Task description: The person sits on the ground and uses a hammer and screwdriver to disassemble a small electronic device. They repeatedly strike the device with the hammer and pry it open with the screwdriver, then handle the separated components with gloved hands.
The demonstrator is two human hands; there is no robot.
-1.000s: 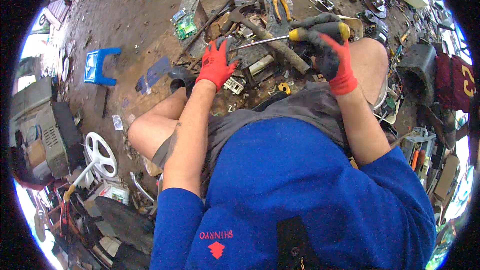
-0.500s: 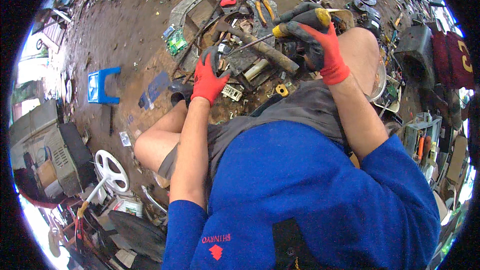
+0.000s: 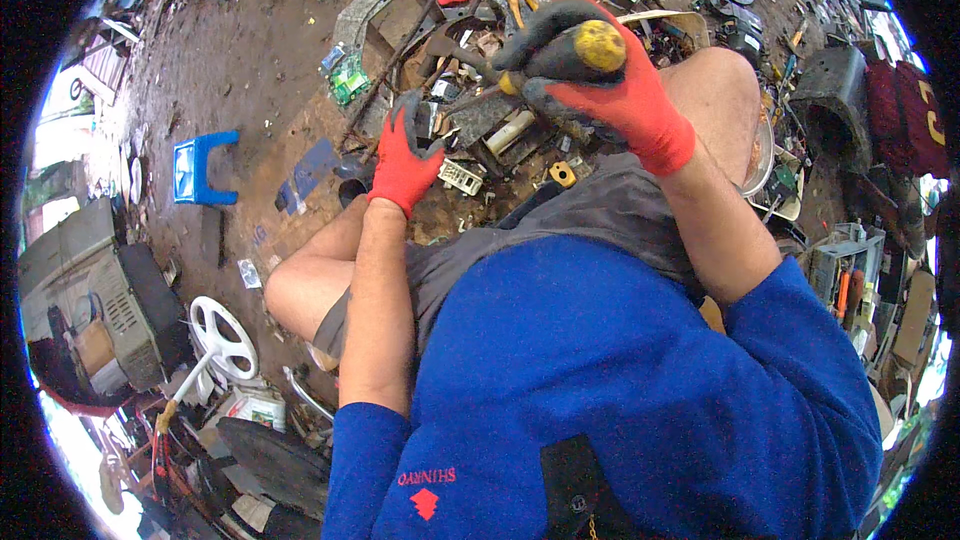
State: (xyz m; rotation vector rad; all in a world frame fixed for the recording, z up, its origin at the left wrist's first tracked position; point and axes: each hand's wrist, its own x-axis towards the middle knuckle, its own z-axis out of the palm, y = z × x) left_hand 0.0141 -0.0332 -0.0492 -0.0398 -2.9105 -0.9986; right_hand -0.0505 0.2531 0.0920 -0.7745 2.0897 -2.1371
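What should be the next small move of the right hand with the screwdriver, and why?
Probably lower the tip onto the scrap part under the left hand. The right hand grips the yellow-handled screwdriver raised, its shaft slanting down-left toward the metal scrap pile, while the left hand rests there with fingers spread, as if steadying a piece. Where the tip sits is unclear.

Two gloved hands [image 3: 405, 155], one screwdriver [image 3: 590, 45]

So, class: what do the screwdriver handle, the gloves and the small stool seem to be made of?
Screwdriver handle: probably hard plastic, scuffed matt yellow end.
Gloves, on the right hand and left hand: red knit fabric, with a dark, likely rubber coating on the fingers.
Stool: apparently moulded plastic, uniform glossy blue.
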